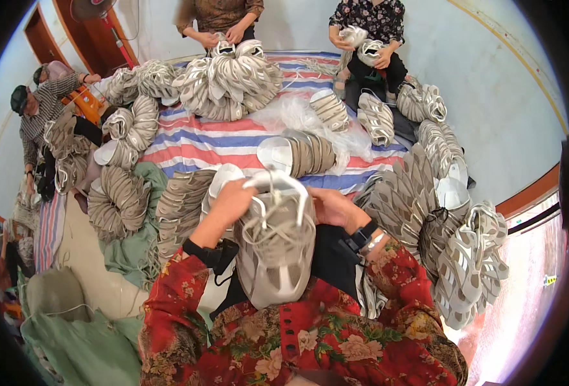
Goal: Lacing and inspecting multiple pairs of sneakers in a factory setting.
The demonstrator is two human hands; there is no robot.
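Observation:
A beige and white shoe upper (275,248) with pale laces stands in front of my chest, its toe end toward me. My left hand (233,199) is closed on the left side of its white-edged collar. On the other side my right hand (334,207) grips the collar's right edge, and some of its fingertips are hidden behind the upper. Loose lace (271,183) lies across the opening between my hands. Just beyond, a bundle of nested uppers (307,154) rests on the striped sheet (197,145).
Stacked uppers stand left (184,199) and a tall fan of them right (403,193). Green cloth (82,347) lies at lower left. Across the sheet, one person (223,19) and another person (368,38) handle uppers; more people sit at far left. Clear plastic (291,116) lies mid-sheet.

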